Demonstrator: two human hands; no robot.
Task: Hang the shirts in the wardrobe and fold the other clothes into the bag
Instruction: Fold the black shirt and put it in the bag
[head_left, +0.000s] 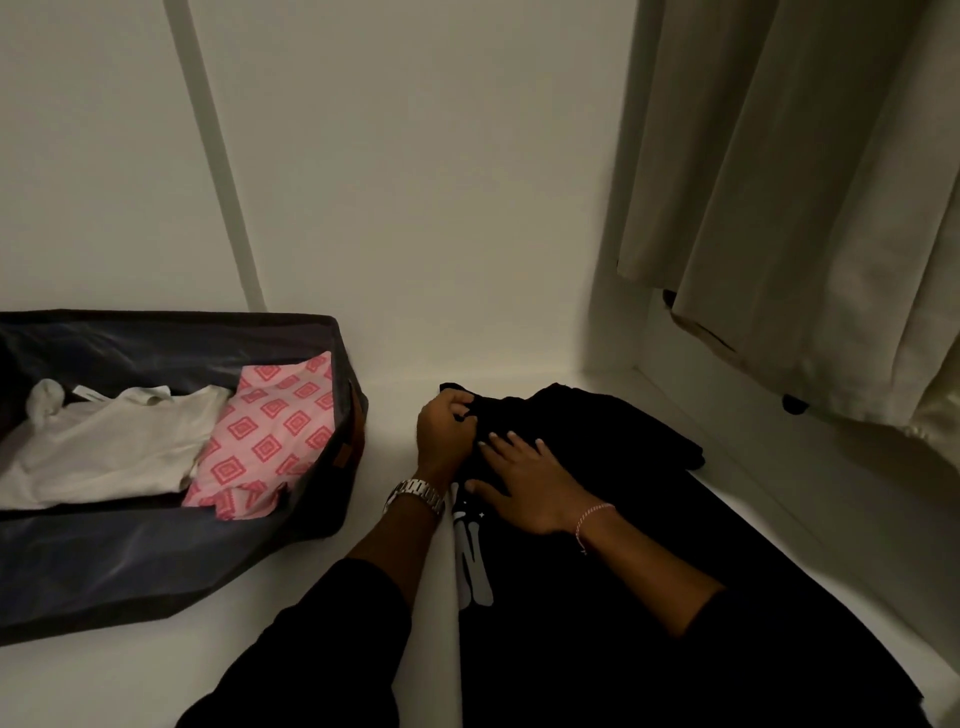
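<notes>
Right of the bag (332, 525), your left hand (441, 431) pinched the black garment (623, 649) with curled fingers; your right hand (524, 486) pressed flat, fingers straight, on it.

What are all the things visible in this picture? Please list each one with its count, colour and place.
bag: one, dark grey, open, on the white surface at left.
white garment: one, white, inside the bag, left part.
patterned garment: one, pink with red diamond pattern, inside the bag, right part.
black garment: one, black with pale lettering, on the white surface at centre right.
curtain: one, beige, hanging at upper right.
wristwatch: one, silver, on the left wrist.
bracelet: one, pink thread, on the right wrist.
left hand: one, grips the black garment's edge.
right hand: one, fingers flat, presses on the black garment.
</notes>
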